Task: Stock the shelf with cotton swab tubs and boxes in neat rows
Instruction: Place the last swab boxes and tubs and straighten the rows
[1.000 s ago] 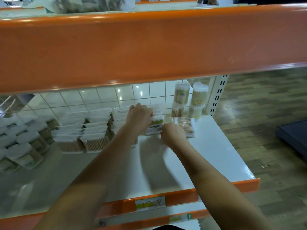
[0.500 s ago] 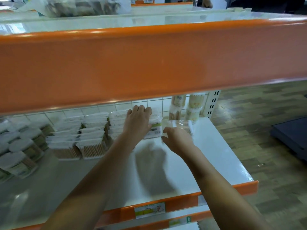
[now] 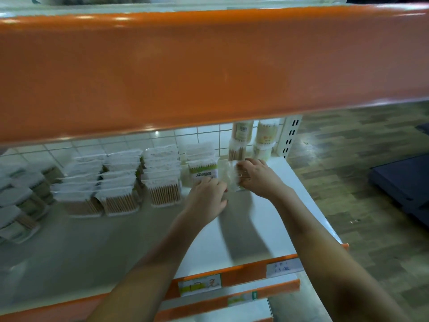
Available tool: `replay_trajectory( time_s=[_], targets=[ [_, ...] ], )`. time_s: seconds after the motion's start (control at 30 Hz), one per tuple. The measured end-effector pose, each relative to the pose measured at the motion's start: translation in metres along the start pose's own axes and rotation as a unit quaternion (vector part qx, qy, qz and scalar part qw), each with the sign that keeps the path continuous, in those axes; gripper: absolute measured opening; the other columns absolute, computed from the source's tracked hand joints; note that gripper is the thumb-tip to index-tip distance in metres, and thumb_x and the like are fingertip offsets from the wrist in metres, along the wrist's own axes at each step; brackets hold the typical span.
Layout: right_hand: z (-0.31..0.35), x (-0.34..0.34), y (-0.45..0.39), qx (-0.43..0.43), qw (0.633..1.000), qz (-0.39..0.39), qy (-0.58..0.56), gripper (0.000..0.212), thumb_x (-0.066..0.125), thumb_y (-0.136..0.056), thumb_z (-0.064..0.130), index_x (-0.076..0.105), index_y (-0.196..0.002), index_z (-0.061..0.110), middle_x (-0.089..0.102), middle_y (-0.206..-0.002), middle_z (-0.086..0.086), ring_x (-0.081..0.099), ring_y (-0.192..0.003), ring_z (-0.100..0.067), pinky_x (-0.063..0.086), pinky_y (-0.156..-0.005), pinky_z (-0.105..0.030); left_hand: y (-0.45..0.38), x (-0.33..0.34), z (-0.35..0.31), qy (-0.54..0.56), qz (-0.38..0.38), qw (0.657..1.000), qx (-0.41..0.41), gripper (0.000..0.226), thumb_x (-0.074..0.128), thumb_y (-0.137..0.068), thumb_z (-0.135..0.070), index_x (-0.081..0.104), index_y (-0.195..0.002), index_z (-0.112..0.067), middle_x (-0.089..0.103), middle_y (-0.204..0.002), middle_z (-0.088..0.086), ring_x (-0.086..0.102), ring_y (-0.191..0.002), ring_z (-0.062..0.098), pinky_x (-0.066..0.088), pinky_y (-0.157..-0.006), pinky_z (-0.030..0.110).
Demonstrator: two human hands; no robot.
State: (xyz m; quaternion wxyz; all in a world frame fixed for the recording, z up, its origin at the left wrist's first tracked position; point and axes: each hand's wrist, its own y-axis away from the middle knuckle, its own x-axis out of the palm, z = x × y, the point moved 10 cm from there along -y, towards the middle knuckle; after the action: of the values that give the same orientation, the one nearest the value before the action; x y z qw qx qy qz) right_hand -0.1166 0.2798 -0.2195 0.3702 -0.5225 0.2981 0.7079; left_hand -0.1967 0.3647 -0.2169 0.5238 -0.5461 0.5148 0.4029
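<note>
On the white shelf (image 3: 267, 228), a swab box (image 3: 234, 180) is gripped by the right hand (image 3: 257, 176); the green-labelled box (image 3: 203, 169) is steadied by the left hand (image 3: 206, 198), grip unclear; edges should be aligned flush

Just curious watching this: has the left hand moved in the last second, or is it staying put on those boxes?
Yes. The left hand has drawn back toward the shelf's front edge, off the top of the stacked boxes to the green-labelled box in front.

We see a broad orange shelf beam (image 3: 209, 73) across the top. Behind and below it, a white tiled wall (image 3: 206, 132); below right, a perforated white upright (image 3: 291, 135). Right of the upright, wood-patterned plank flooring (image 3: 362, 159) bears a dark platform (image 3: 404, 182).
</note>
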Motion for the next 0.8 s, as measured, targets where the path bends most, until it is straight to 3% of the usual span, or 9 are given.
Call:
replay_trajectory(
  time_s=[0.57, 0.8],
  targets=[
    [-0.006, 0.001, 0.007, 0.001, 0.999, -0.015, 0.043, 0.058, 0.049, -0.084, -0.001, 0.039, -0.137, 0.021, 0.047, -0.137, -0.001, 0.043, -0.122, -0.024, 0.048, -0.090, -0.039, 0.012, 0.011, 0.001, 0.018, 0.028, 0.999, -0.012, 0.028, 0.052, -0.089, -0.029, 0.057, -0.114, -0.019, 0.058, -0.113, 0.002, 0.048, -0.108, 0.020, 0.035, -0.087, 0.029],
    [-0.009, -0.005, 0.025, 0.014, 0.997, -0.075, 0.007, 0.052, 0.041, -0.086, -0.004, 0.047, -0.132, 0.017, 0.052, -0.132, -0.001, 0.042, -0.123, -0.022, 0.047, -0.089, -0.038, 0.020, 0.001, 0.012, 0.034, -0.001, 0.999, -0.016, 0.029, 0.056, -0.089, -0.030, 0.059, -0.115, -0.018, 0.062, -0.113, -0.001, 0.053, -0.110, 0.018, 0.039, -0.092, 0.030]
  ],
)
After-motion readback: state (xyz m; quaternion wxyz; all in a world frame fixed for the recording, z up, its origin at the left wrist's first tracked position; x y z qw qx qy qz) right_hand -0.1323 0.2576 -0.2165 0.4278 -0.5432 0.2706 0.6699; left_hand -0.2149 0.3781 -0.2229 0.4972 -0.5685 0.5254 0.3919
